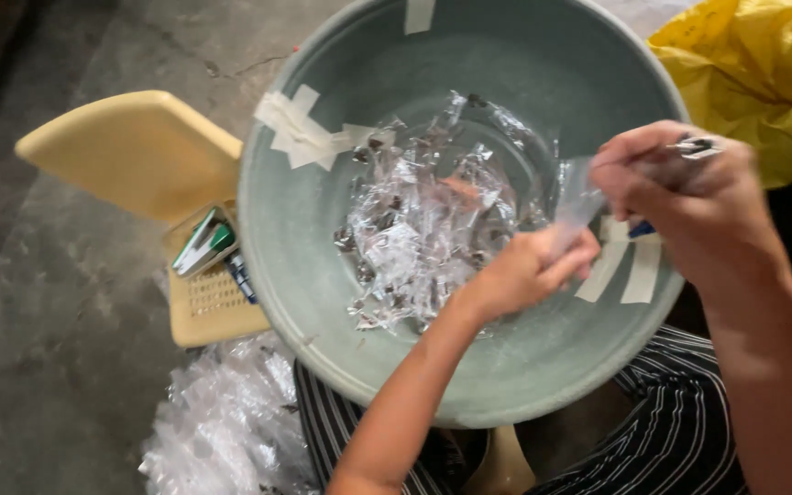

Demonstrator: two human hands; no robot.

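A small clear plastic packet (577, 203) is held between the two hands above the right inner side of a large grey-green basin (304, 266). Its lower end is pinched by the fingers (568, 259) of the left hand (524, 273), which is curled closed around it, and its upper end runs up and to the right into the right hand (685, 197), so the packet's long axis is seen slanting from lower left to upper right. The right hand is closed too, and a small metal tool with a blue part (697, 147) is gripped in it just beside the packet's top; the exact pinch there is blurred. A heap of similar clear packets (419, 229) lies in the basin's bottom, to the left of and below both hands, with the left hand nearer to it.
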